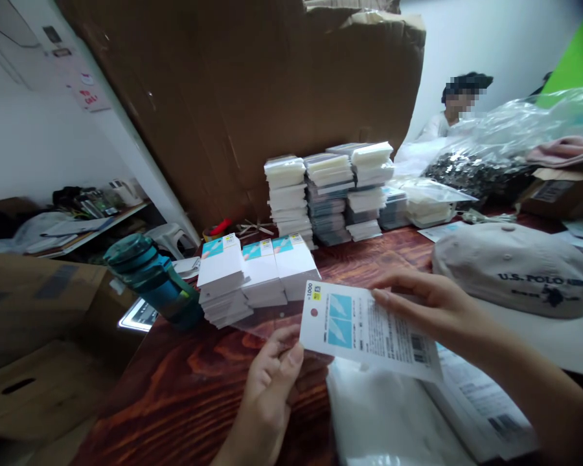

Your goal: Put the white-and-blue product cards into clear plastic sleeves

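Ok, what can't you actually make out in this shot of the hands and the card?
Head view only:
- Printed card: the small text and barcode are too small and blurred to read.
- Right hand: fingertips hidden behind the card's edge.
- Left hand: wrist cut off by the bottom edge.
- Clear sleeve: its outline is hard to trace against the wooden table.
- White stacks: lower layers hidden.

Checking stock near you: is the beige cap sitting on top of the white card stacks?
No, the beige cap lies on the table to the right, apart from the white card stacks, which have nothing on top.
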The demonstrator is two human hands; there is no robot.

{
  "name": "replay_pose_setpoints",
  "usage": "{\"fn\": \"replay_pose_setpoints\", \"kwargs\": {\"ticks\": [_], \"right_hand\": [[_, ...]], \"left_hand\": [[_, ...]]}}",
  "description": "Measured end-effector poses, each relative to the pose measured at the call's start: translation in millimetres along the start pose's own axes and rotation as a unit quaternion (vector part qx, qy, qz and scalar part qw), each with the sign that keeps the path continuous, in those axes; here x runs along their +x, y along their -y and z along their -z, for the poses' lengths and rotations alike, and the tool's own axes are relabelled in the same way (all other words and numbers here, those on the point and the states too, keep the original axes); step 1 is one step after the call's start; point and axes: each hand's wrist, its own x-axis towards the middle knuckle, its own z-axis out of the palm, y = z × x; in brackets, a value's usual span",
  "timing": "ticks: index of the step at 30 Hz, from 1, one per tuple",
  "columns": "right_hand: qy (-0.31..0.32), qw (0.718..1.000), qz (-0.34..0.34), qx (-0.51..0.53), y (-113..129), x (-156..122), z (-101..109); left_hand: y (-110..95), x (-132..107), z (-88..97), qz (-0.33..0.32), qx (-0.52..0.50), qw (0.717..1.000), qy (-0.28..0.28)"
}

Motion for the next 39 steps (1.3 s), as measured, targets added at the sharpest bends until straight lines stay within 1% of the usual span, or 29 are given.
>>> {"fn": "replay_pose_setpoints", "kwargs": {"ticks": [2, 4, 6, 8, 9, 11, 16, 21, 24, 27, 33, 39], "right_hand": [[0.017, 1.0, 0.018, 0.012, 0, -3, -1], [0.045, 0.998, 0.016, 0.051, -2, -5, 0], [0.075, 0.993, -0.002, 0.095, -4, -6, 2], [0.102, 0.988, -0.028, 0.117, -7, -6, 3], [0.112, 0.986, -0.039, 0.121, -9, -5, 4], [0.123, 0.983, -0.055, 0.125, -11, -5, 4], [0.087, 0.988, -0.059, 0.116, -9, -8, 0], [0.087, 0.989, -0.061, 0.1, -6, -12, -10], [0.087, 0.989, -0.061, 0.099, -7, -14, -18], [0.091, 0.989, -0.066, 0.098, -6, -16, -22], [0.086, 0.99, -0.071, 0.087, -2, -16, -25], [0.081, 0.984, -0.092, 0.127, 0, -19, -27]], "left_hand": [[0, 0, -2.6, -0.005, -0.006, 1.0, -0.01], [-1, 1, -3.5, -0.01, -0.01, 0.999, -0.045], [-4, 3, -2.3, -0.024, -0.016, 0.995, -0.091], [-7, 7, 0.4, -0.051, -0.023, 0.989, -0.133], [-8, 8, 1.8, -0.065, -0.026, 0.986, -0.148], [-11, 10, 3.7, -0.082, -0.027, 0.983, -0.161], [-5, 7, 1.5, -0.069, 0.001, 0.989, -0.134], [6, 0, -6.2, -0.042, 0.061, 0.993, -0.092], [8, -3, -11.5, -0.024, 0.1, 0.993, -0.055], [9, -6, -15.3, -0.015, 0.145, 0.989, -0.031], [15, -5, -14.3, -0.014, 0.193, 0.981, -0.02], [16, -2, -13.9, -0.024, 0.209, 0.978, -0.018]]}}
